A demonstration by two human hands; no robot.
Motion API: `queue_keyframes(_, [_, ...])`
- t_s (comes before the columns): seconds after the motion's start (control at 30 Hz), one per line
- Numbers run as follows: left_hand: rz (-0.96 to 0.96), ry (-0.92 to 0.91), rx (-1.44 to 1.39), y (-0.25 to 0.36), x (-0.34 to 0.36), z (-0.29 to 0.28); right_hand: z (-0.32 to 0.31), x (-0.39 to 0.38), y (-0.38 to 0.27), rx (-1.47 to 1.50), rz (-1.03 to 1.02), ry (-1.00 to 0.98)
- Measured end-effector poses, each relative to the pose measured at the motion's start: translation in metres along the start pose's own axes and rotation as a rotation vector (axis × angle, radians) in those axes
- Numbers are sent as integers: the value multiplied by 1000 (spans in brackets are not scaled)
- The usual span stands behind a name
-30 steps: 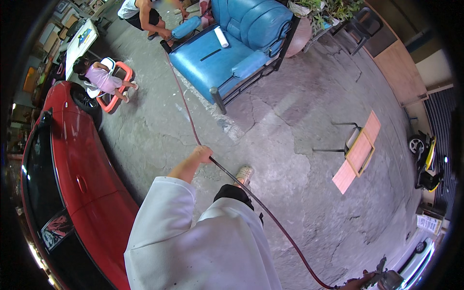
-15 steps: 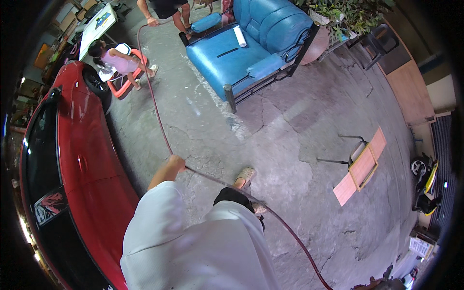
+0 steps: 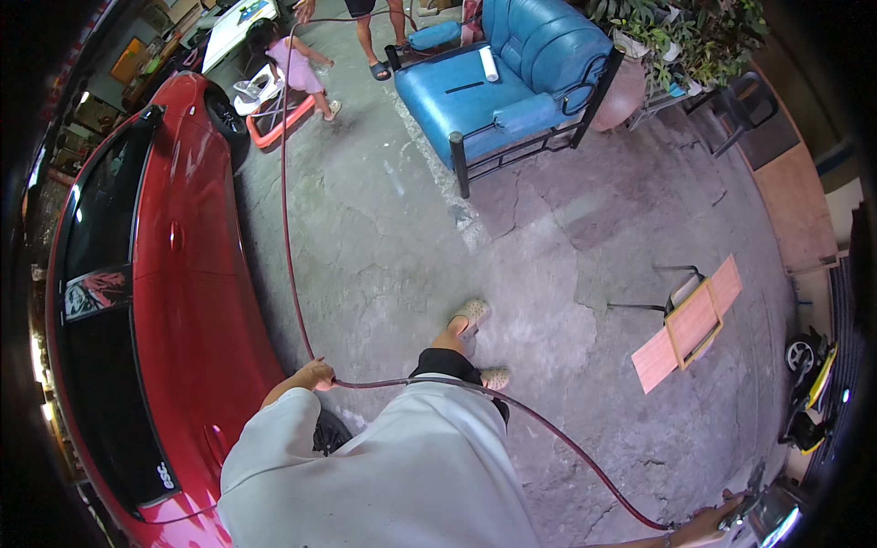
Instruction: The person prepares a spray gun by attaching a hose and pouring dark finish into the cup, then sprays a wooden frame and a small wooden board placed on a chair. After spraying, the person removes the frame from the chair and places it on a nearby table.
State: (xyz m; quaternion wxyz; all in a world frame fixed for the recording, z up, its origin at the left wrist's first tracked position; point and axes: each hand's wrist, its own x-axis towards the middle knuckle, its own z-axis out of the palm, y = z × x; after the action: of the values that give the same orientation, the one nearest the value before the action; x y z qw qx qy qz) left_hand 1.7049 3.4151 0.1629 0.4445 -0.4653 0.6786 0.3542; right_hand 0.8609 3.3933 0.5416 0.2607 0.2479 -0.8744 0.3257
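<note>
Cracked grey concrete floor (image 3: 393,251). Red car (image 3: 187,347) along 9 o'clock; blue padded seat (image 3: 470,100) between 12 and 1. Left hand (image 3: 315,374) at 8: grip closed round dark-red hose (image 3: 286,215), which bows across to the right hand (image 3: 719,524). That one, between 4 and 5: grip on a metal tool (image 3: 775,519), finger closure unclear. Floor stretches from car's side to pinkish board (image 3: 656,361) at 3.

The hose (image 3: 287,228) looks smooth and rubbery, the lower-right spray gun (image 3: 776,519) shiny metal, the car (image 3: 196,301) glossy, the floor (image 3: 384,247) rough concrete.
</note>
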Motion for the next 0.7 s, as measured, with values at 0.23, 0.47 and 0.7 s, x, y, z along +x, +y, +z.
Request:
queue_keyframes(0.23, [-90, -137, -765, 134, -33, 75, 3, 35, 53, 13, 101, -105])
queue_keyframes(0.47, [-40, 280, -1224, 226, 13, 80, 12, 42, 107, 10, 164, -104])
queue_keyframes(0.7, [240, 580, -862, 213, 139, -126, 26, 18, 100, 149, 331, -98])
